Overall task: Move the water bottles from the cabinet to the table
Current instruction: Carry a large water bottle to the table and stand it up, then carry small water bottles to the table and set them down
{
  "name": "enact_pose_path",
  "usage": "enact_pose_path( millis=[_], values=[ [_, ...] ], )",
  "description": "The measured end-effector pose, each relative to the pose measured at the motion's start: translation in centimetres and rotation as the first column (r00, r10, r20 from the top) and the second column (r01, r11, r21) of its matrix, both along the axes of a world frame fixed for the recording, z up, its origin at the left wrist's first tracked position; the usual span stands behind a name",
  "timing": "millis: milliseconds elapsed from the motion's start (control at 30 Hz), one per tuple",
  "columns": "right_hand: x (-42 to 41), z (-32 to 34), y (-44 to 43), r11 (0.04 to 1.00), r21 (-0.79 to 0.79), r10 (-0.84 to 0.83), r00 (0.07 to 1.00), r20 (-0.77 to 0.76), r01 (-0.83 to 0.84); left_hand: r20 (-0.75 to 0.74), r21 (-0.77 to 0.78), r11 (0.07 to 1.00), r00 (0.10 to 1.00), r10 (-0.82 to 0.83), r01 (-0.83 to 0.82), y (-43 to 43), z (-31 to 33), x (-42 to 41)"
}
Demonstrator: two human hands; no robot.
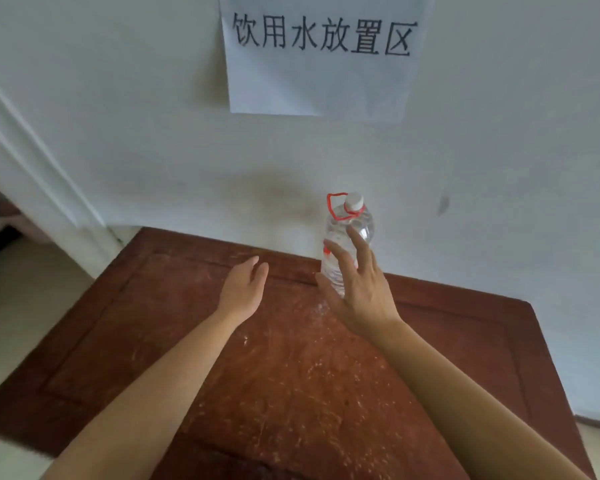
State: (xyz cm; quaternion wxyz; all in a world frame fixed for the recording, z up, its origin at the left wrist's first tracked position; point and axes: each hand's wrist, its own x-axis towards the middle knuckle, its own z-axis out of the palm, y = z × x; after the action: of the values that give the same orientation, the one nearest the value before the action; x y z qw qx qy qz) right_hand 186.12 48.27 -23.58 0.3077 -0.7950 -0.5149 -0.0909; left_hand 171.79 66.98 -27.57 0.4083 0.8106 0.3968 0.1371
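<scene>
The bottle [338, 226] stands on the far part of the desk [291, 375], near the wall [153, 150] and below a paper sign [323, 53]. The right hand [361, 292] is right in front of it, open, with fingers spread and straight and the thumb low by the bottle's base. None of them curl round the bottle, and whether any fingertip touches the plastic cannot be told. The left hand [245, 289] hovers open over the desk, palm turned toward the bottle, well apart from it and holding nothing.

The step looks like the moment of setting this bottle in place. To do it well, the right hand should come straight back toward the body, not sideways, so no finger drags the wall of the bottle. It is tall on a narrow base, so a brush near the shoulder could tip it. The left hand is well placed to steady it if it rocks. The bare desk to the left of the bottle suits the next one. The cabinet is not in view.

The bottle's long axis is upright, base on the desk and white cap [354, 200] pointing up. The red carry loop [335, 202] at the neck sticks out to the left.
</scene>
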Motion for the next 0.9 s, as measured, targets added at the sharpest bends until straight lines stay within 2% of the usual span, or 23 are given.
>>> enact_pose_path(
  millis=[100,200,300,433,567,767,900],
  values=[
    [-4.0,-2.5,-0.3,0.987,-0.110,0.107,0.992,-0.060,-0.114,-0.058,0.099,0.981,0.984,0.171,-0.164,-2.5,-0.3,-8.4],
    [-9.8,-4.7,0.9,0.930,-0.251,0.251,0.962,-0.104,-0.270,-0.103,0.166,0.928,0.930,0.352,-0.333,-5.4,-1.0,-17.8],
    [-17.1,-5.1,1.7,0.848,-0.299,0.417,0.899,-0.132,-0.437,-0.149,0.180,0.841,0.831,0.537,-0.511,-8.4,-1.1,-27.4],
    [-26.6,-3.8,2.9,0.767,-0.240,0.588,0.801,-0.112,-0.596,-0.097,0.231,0.689,0.688,0.719,-0.687,-11.8,1.5,-38.4],
    [-40.6,-0.8,3.9,0.664,-0.112,0.738,0.672,-0.061,-0.739,0.008,0.299,0.467,0.491,0.871,-0.832,-17.6,5.1,-52.0],
    [-64.3,0.9,2.0,0.464,0.000,0.886,0.464,-0.031,-0.886,0.031,0.469,0.223,0.268,0.963,-0.855,-30.4,7.6,-72.5],
    [-82.9,0.7,-3.6,0.247,0.019,0.969,0.247,0.003,-0.969,-0.048,0.529,0.064,0.045,0.998,-0.846,-41.1,8.8,-87.7]
  ],
)
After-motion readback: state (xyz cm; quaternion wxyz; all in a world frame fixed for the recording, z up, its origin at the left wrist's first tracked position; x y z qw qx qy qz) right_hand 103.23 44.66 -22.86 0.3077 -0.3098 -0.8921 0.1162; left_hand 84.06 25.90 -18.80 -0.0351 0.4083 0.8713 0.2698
